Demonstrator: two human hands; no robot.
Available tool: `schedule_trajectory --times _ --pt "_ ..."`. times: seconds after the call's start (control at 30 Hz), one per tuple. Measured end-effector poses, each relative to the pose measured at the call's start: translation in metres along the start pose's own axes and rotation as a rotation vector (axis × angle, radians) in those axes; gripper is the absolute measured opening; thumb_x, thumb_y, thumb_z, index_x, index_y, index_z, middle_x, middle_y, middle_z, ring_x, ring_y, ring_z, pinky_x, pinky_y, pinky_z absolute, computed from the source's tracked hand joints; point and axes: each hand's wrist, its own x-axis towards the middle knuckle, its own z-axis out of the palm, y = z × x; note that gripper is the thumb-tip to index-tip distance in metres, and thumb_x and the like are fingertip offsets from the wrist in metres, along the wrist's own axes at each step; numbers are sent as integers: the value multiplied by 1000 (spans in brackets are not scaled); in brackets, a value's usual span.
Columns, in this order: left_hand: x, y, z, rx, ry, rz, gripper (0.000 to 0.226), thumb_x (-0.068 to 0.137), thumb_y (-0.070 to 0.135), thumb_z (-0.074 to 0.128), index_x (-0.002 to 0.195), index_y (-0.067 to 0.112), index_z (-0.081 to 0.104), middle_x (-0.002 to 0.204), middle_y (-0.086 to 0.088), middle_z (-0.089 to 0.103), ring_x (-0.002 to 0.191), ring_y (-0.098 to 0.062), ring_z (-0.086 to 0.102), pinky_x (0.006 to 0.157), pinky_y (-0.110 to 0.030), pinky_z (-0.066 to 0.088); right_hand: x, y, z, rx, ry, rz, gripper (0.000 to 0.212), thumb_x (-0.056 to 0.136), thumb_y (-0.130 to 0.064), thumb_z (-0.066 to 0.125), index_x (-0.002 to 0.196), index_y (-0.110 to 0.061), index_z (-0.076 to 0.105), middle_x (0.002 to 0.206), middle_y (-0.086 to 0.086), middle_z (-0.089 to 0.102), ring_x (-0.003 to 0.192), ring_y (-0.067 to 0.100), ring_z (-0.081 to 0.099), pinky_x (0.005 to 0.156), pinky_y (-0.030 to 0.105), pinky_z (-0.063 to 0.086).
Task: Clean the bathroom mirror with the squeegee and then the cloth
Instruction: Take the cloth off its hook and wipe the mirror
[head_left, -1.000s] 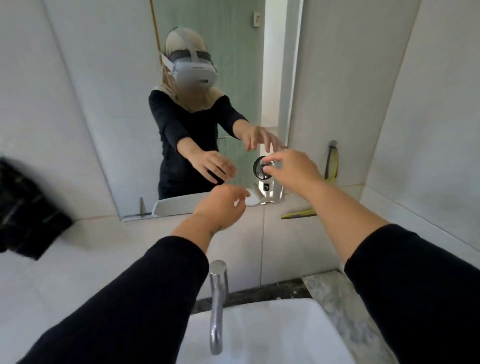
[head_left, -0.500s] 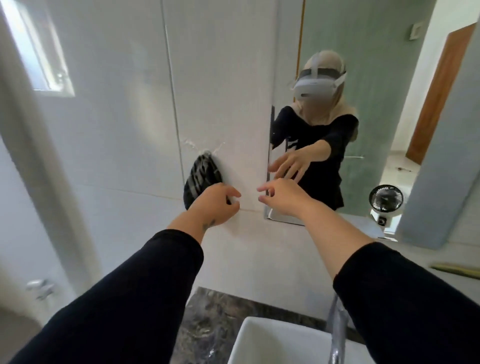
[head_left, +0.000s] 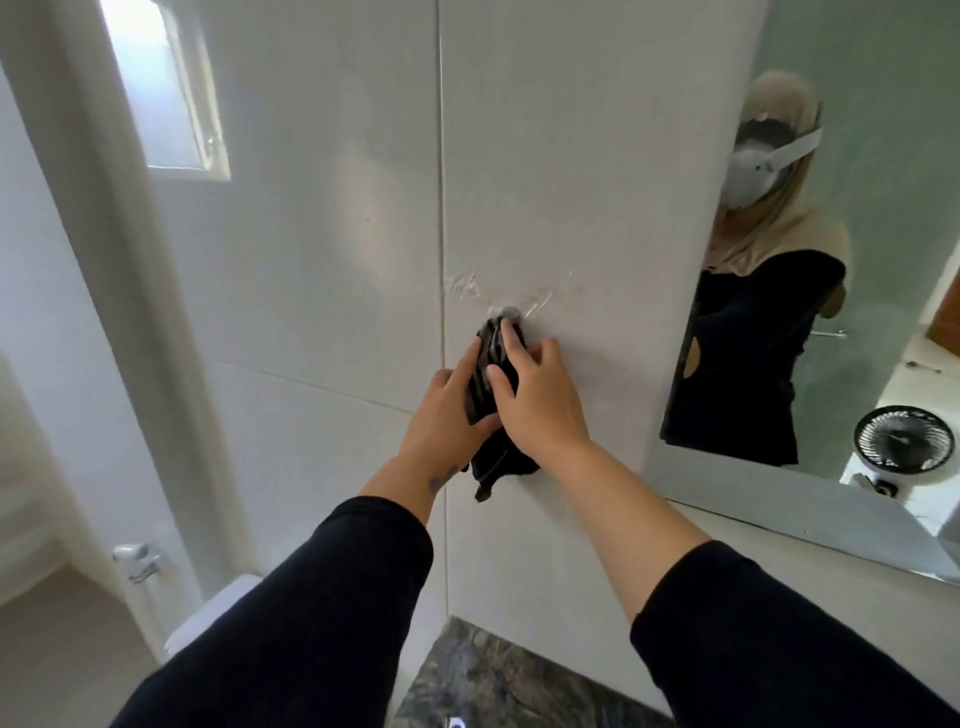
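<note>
Two hands meet on the cloth (head_left: 496, 410), which hangs on the white wall (head_left: 571, 156) just left of the mirror (head_left: 831, 364). Bare tile lies open above and to the left; the mirror edge is near on the right. The left hand (head_left: 447, 421) curls around the cloth's left side, its grip half closed on it. The right hand (head_left: 540, 400) lies over the cloth, fingers (head_left: 511, 345) spread and touching it. A dark counter (head_left: 498, 680) is below, and a fan (head_left: 904, 441) stands at the far right.
</note>
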Motion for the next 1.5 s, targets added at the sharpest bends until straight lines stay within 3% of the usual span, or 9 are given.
schedule_trajectory --times 0.43,0.53,0.7,0.83,1.03,1.13,1.27,1.43,1.5 --pt "-7 90 -38 -168 186 219 79 85 17 66 149 38 25 121 6 55 109 -8 56 92 -28 51 10 -30 -90 266 198 -302 51 96 -8 49 143 -24 40 109 -1 48 94 16 54 88 25 47" --pt "-3 139 -55 -204 197 329 79 84 15 66 148 38 25 127 7 56 111 -12 59 95 -36 52 23 -40 -144 138 251 -413 47 98 -13 47 143 -25 39 128 1 54 114 23 49 99 24 38" --pt "8 225 -62 -232 158 517 76 87 13 66 149 30 27 129 9 56 112 -9 59 96 -33 52 33 -62 -227 283 203 -406 44 103 -19 38 145 -28 34 156 -5 21 137 -2 18 97 -8 17" --pt "27 279 -67 -135 206 634 72 88 28 65 150 31 27 131 5 56 116 -10 55 99 -36 49 53 -68 -278 384 387 -383 42 101 -22 44 140 -35 42 140 -11 45 130 6 40 111 29 34" --pt "52 305 -56 -50 296 553 58 97 49 40 150 35 18 148 7 38 129 -13 44 101 -35 43 90 -88 -344 227 866 -318 42 101 -19 43 142 -26 42 129 4 48 111 13 50 86 16 36" --pt "61 301 -44 29 262 544 55 97 43 40 149 31 23 152 8 27 135 -14 34 101 -33 36 115 -103 -360 -181 1052 -363 45 98 -17 46 142 -25 42 133 7 47 100 26 53 79 34 49" --pt "74 299 -34 109 261 519 58 97 42 39 149 29 19 157 9 14 142 -13 18 105 -36 35 152 -107 -360 -649 1049 -354 56 93 -13 55 143 -29 37 136 5 47 97 32 52 72 40 47" --pt "89 294 -18 162 281 505 69 95 51 36 152 29 3 160 9 1 146 -12 1 116 -42 25 176 -80 -335 -879 960 -312 56 97 -37 46 148 -29 25 152 2 32 132 40 32 107 49 30" --pt "93 288 -11 183 286 494 72 94 55 34 152 30 -3 160 11 -5 147 -11 -4 118 -47 19 177 -74 -337 -960 962 -363 58 96 -41 46 148 -29 25 151 4 32 132 37 34 104 48 33"
